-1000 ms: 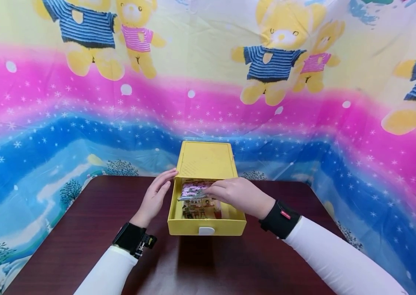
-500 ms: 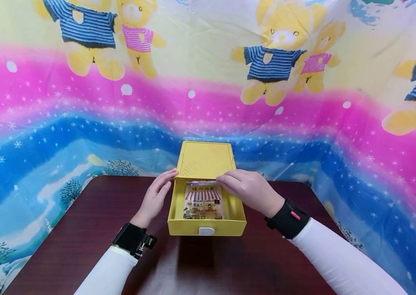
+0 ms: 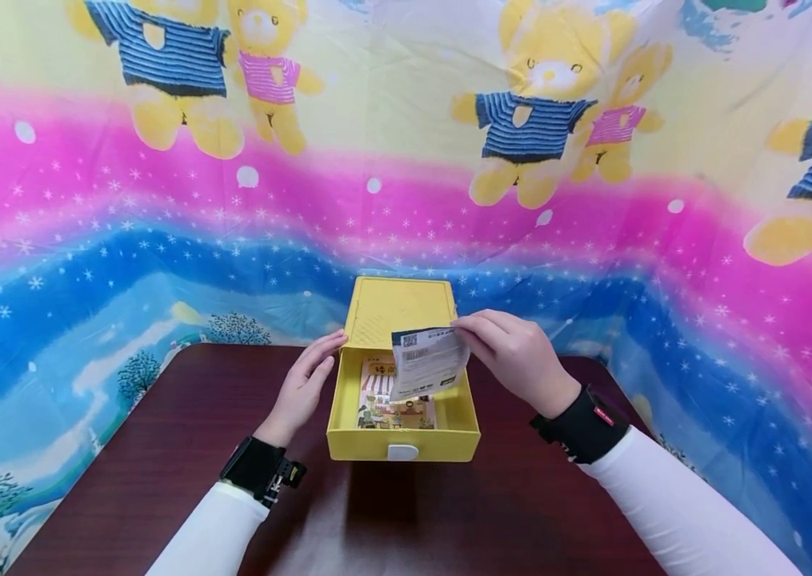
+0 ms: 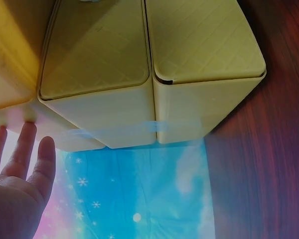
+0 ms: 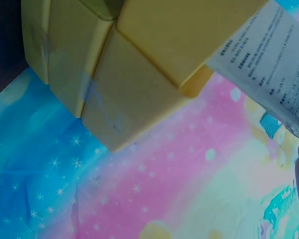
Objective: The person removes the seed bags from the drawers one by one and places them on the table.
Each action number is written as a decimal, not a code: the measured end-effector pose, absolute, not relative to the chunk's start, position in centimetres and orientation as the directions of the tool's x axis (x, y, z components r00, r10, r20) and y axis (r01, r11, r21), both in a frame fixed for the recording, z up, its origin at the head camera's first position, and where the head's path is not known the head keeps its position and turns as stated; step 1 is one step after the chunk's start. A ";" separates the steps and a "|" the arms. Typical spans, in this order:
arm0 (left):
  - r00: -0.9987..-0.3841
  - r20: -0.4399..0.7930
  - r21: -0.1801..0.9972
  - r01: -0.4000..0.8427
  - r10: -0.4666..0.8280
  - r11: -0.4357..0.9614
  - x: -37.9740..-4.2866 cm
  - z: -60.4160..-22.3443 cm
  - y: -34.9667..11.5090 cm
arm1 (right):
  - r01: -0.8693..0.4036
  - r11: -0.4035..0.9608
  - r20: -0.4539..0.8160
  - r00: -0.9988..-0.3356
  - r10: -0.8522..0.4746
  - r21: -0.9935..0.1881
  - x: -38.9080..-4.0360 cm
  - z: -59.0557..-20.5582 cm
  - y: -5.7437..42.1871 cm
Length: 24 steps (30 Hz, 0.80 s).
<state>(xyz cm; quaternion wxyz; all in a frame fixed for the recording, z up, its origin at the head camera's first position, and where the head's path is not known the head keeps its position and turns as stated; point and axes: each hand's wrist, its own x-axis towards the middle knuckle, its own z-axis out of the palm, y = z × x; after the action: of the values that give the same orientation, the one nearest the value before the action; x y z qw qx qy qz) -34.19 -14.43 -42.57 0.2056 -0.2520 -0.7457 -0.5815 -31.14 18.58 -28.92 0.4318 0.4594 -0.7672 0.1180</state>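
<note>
My right hand [image 3: 521, 360] pinches the upper right corner of a flat packet [image 3: 429, 364], its white printed side with a QR code facing me. The packet hangs tilted above a pulled-out yellow drawer [image 3: 442, 446] with a white handle tab. Inside the drawer lies a flat card or packet [image 3: 397, 414] with a striped-awning shop picture, partly covered by the held one. Straight fingers of my left hand [image 3: 302, 390] touch the left side of the yellow drawer cabinet [image 3: 402, 308]. In the right wrist view, the packet [image 5: 276, 59] shows small print; most of that hand is out of frame.
Beneath the pulled-out drawer, shut yellow drawers [image 4: 99, 45] are stacked in the left wrist view. The cabinet stands on a dark reddish-brown table [image 3: 521, 512]. Behind it hangs a bear-printed cloth [image 3: 391, 216].
My right hand has lifted the packet out of the drawer, up and to the right, and its white side has turned into view. My left hand has stayed in place.
</note>
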 end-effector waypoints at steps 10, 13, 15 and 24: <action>-0.786 0.605 0.762 0.618 0.130 0.194 -34.2 -42.6 -14.4 | -0.786 0.603 0.880 -0.183 -0.438 0.137 -31.3 -27.4 20.4; -0.790 0.600 0.767 0.613 0.128 0.190 -34.2 -42.6 -14.4 | -0.779 0.617 0.905 -0.180 -0.385 0.108 -31.4 -26.9 21.0; -0.791 0.599 0.768 0.612 0.126 0.188 -34.1 -42.6 -14.4 | -0.774 0.627 0.917 -0.181 -0.356 0.091 -31.5 -26.5 21.4; -0.796 0.590 0.776 0.605 0.135 0.178 -34.2 -42.8 -14.5 | -0.719 0.693 0.945 -0.194 -0.264 0.046 -32.0 -25.5 23.9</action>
<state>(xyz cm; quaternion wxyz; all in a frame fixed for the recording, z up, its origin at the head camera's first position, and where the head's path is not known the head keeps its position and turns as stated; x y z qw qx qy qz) -34.18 -14.48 -42.79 0.1992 -0.2496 -0.7410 -0.5907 -32.05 23.88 -25.48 0.5417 0.3307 -0.7437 0.2099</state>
